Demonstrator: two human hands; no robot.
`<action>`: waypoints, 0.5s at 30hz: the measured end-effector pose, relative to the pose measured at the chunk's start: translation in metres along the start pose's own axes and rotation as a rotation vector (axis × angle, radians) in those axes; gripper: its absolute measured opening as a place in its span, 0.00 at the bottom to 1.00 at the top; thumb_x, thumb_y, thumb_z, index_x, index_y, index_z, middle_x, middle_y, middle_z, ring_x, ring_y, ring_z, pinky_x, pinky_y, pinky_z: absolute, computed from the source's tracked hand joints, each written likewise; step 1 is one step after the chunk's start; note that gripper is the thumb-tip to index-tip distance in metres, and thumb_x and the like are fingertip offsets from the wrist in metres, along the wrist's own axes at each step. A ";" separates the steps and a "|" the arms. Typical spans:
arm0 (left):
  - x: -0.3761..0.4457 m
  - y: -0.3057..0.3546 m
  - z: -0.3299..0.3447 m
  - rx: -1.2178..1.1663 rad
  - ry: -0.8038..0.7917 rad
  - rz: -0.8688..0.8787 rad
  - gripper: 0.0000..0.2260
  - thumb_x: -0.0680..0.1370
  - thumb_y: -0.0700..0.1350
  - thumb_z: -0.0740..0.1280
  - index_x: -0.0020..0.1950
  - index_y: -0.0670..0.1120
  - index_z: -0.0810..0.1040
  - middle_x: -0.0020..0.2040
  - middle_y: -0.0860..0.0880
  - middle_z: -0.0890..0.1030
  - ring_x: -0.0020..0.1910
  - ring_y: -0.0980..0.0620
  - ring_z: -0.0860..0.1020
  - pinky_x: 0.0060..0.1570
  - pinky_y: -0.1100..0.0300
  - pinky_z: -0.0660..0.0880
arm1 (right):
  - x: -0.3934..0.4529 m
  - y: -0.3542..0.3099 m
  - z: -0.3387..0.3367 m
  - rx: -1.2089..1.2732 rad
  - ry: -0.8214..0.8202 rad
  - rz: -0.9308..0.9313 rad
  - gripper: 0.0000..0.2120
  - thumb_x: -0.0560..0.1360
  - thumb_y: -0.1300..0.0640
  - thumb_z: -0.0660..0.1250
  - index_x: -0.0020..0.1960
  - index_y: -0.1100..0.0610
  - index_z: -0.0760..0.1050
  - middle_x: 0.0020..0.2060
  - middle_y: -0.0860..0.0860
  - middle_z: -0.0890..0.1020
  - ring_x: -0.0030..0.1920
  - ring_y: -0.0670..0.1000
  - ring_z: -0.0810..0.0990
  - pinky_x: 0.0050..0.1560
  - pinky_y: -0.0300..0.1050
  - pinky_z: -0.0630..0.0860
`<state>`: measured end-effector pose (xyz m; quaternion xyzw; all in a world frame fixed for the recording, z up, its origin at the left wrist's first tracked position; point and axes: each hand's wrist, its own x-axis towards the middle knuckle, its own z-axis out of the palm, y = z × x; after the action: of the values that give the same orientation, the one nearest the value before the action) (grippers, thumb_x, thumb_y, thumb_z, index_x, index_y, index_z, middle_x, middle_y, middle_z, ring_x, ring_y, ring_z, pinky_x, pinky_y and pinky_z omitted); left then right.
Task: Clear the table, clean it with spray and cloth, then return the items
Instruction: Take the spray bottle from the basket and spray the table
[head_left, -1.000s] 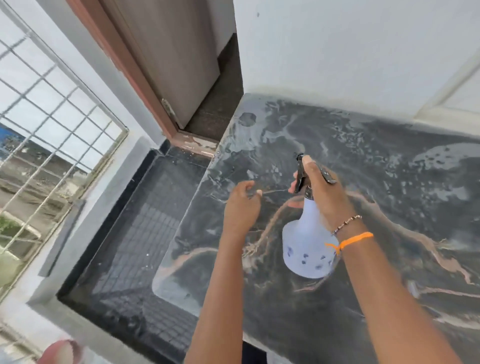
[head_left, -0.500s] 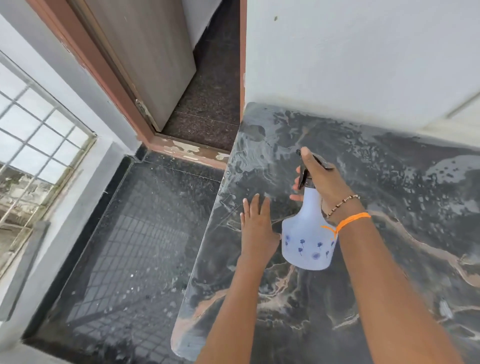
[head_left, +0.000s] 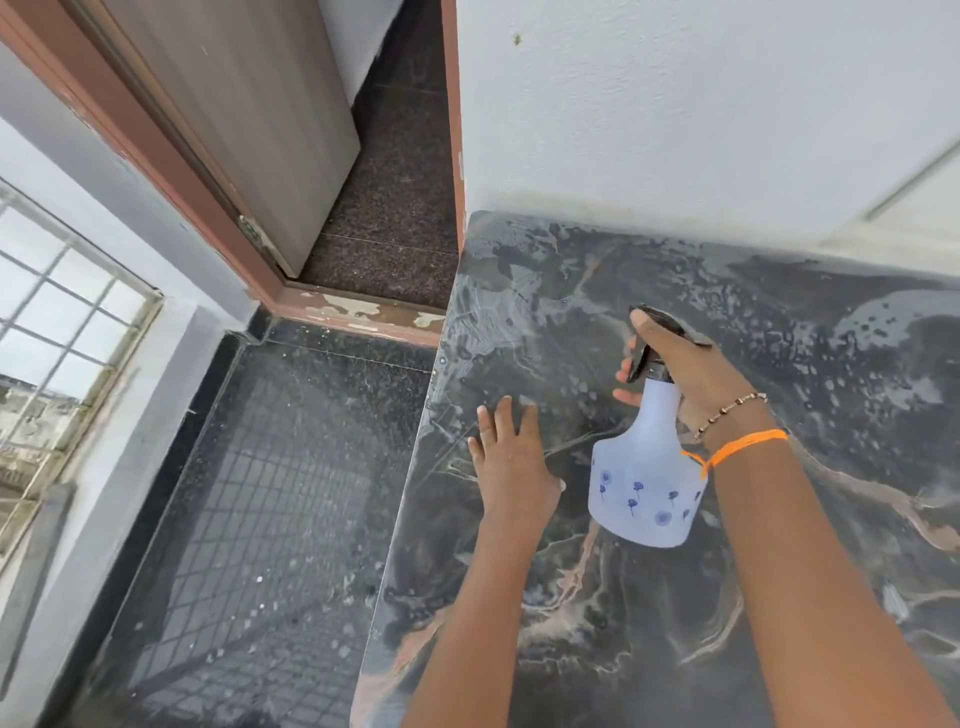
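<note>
A pale blue spray bottle (head_left: 644, 483) with small flower prints and a black trigger head hangs above the dark marbled table (head_left: 779, 597). My right hand (head_left: 680, 374) grips the bottle's neck and trigger, nozzle pointing left. My left hand (head_left: 511, 457) lies with straight fingers on the tabletop near its left edge, just left of the bottle, and holds nothing. The tabletop is wet, with droplets and streaks across it. No cloth is in view.
The table's left edge (head_left: 410, 493) drops to a dark tiled floor (head_left: 249, 519). A white wall (head_left: 675, 104) backs the table. A wooden door (head_left: 249, 114) stands ajar at the far left, with a barred window (head_left: 57, 322) beside it.
My left hand went from loosely curled above the table to flat on the surface. The view shifted, and the bottle stays gripped in my right hand.
</note>
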<state>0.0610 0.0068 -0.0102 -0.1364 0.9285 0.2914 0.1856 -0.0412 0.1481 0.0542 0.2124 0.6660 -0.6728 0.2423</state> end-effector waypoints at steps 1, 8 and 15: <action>0.001 0.002 0.002 0.003 0.008 -0.001 0.38 0.73 0.46 0.72 0.76 0.48 0.53 0.78 0.47 0.46 0.76 0.42 0.40 0.74 0.45 0.45 | -0.002 0.000 -0.009 0.033 -0.004 -0.001 0.14 0.75 0.48 0.66 0.38 0.58 0.74 0.29 0.54 0.78 0.33 0.50 0.78 0.32 0.45 0.81; 0.008 0.037 0.030 -0.009 -0.047 0.174 0.37 0.75 0.44 0.69 0.77 0.49 0.50 0.78 0.48 0.47 0.77 0.45 0.39 0.74 0.48 0.40 | -0.005 0.008 -0.074 0.171 0.305 -0.061 0.18 0.73 0.47 0.68 0.33 0.59 0.72 0.22 0.51 0.75 0.19 0.47 0.73 0.21 0.36 0.72; 0.000 0.106 0.072 0.040 -0.115 0.309 0.38 0.73 0.43 0.71 0.76 0.48 0.53 0.78 0.48 0.50 0.77 0.45 0.40 0.74 0.47 0.40 | -0.011 0.014 -0.158 0.275 0.148 0.017 0.14 0.75 0.51 0.66 0.36 0.58 0.73 0.22 0.51 0.79 0.27 0.47 0.79 0.37 0.46 0.82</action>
<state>0.0416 0.1332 -0.0131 0.0287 0.9318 0.3054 0.1942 -0.0297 0.3064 0.0463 0.2982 0.5819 -0.7380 0.1671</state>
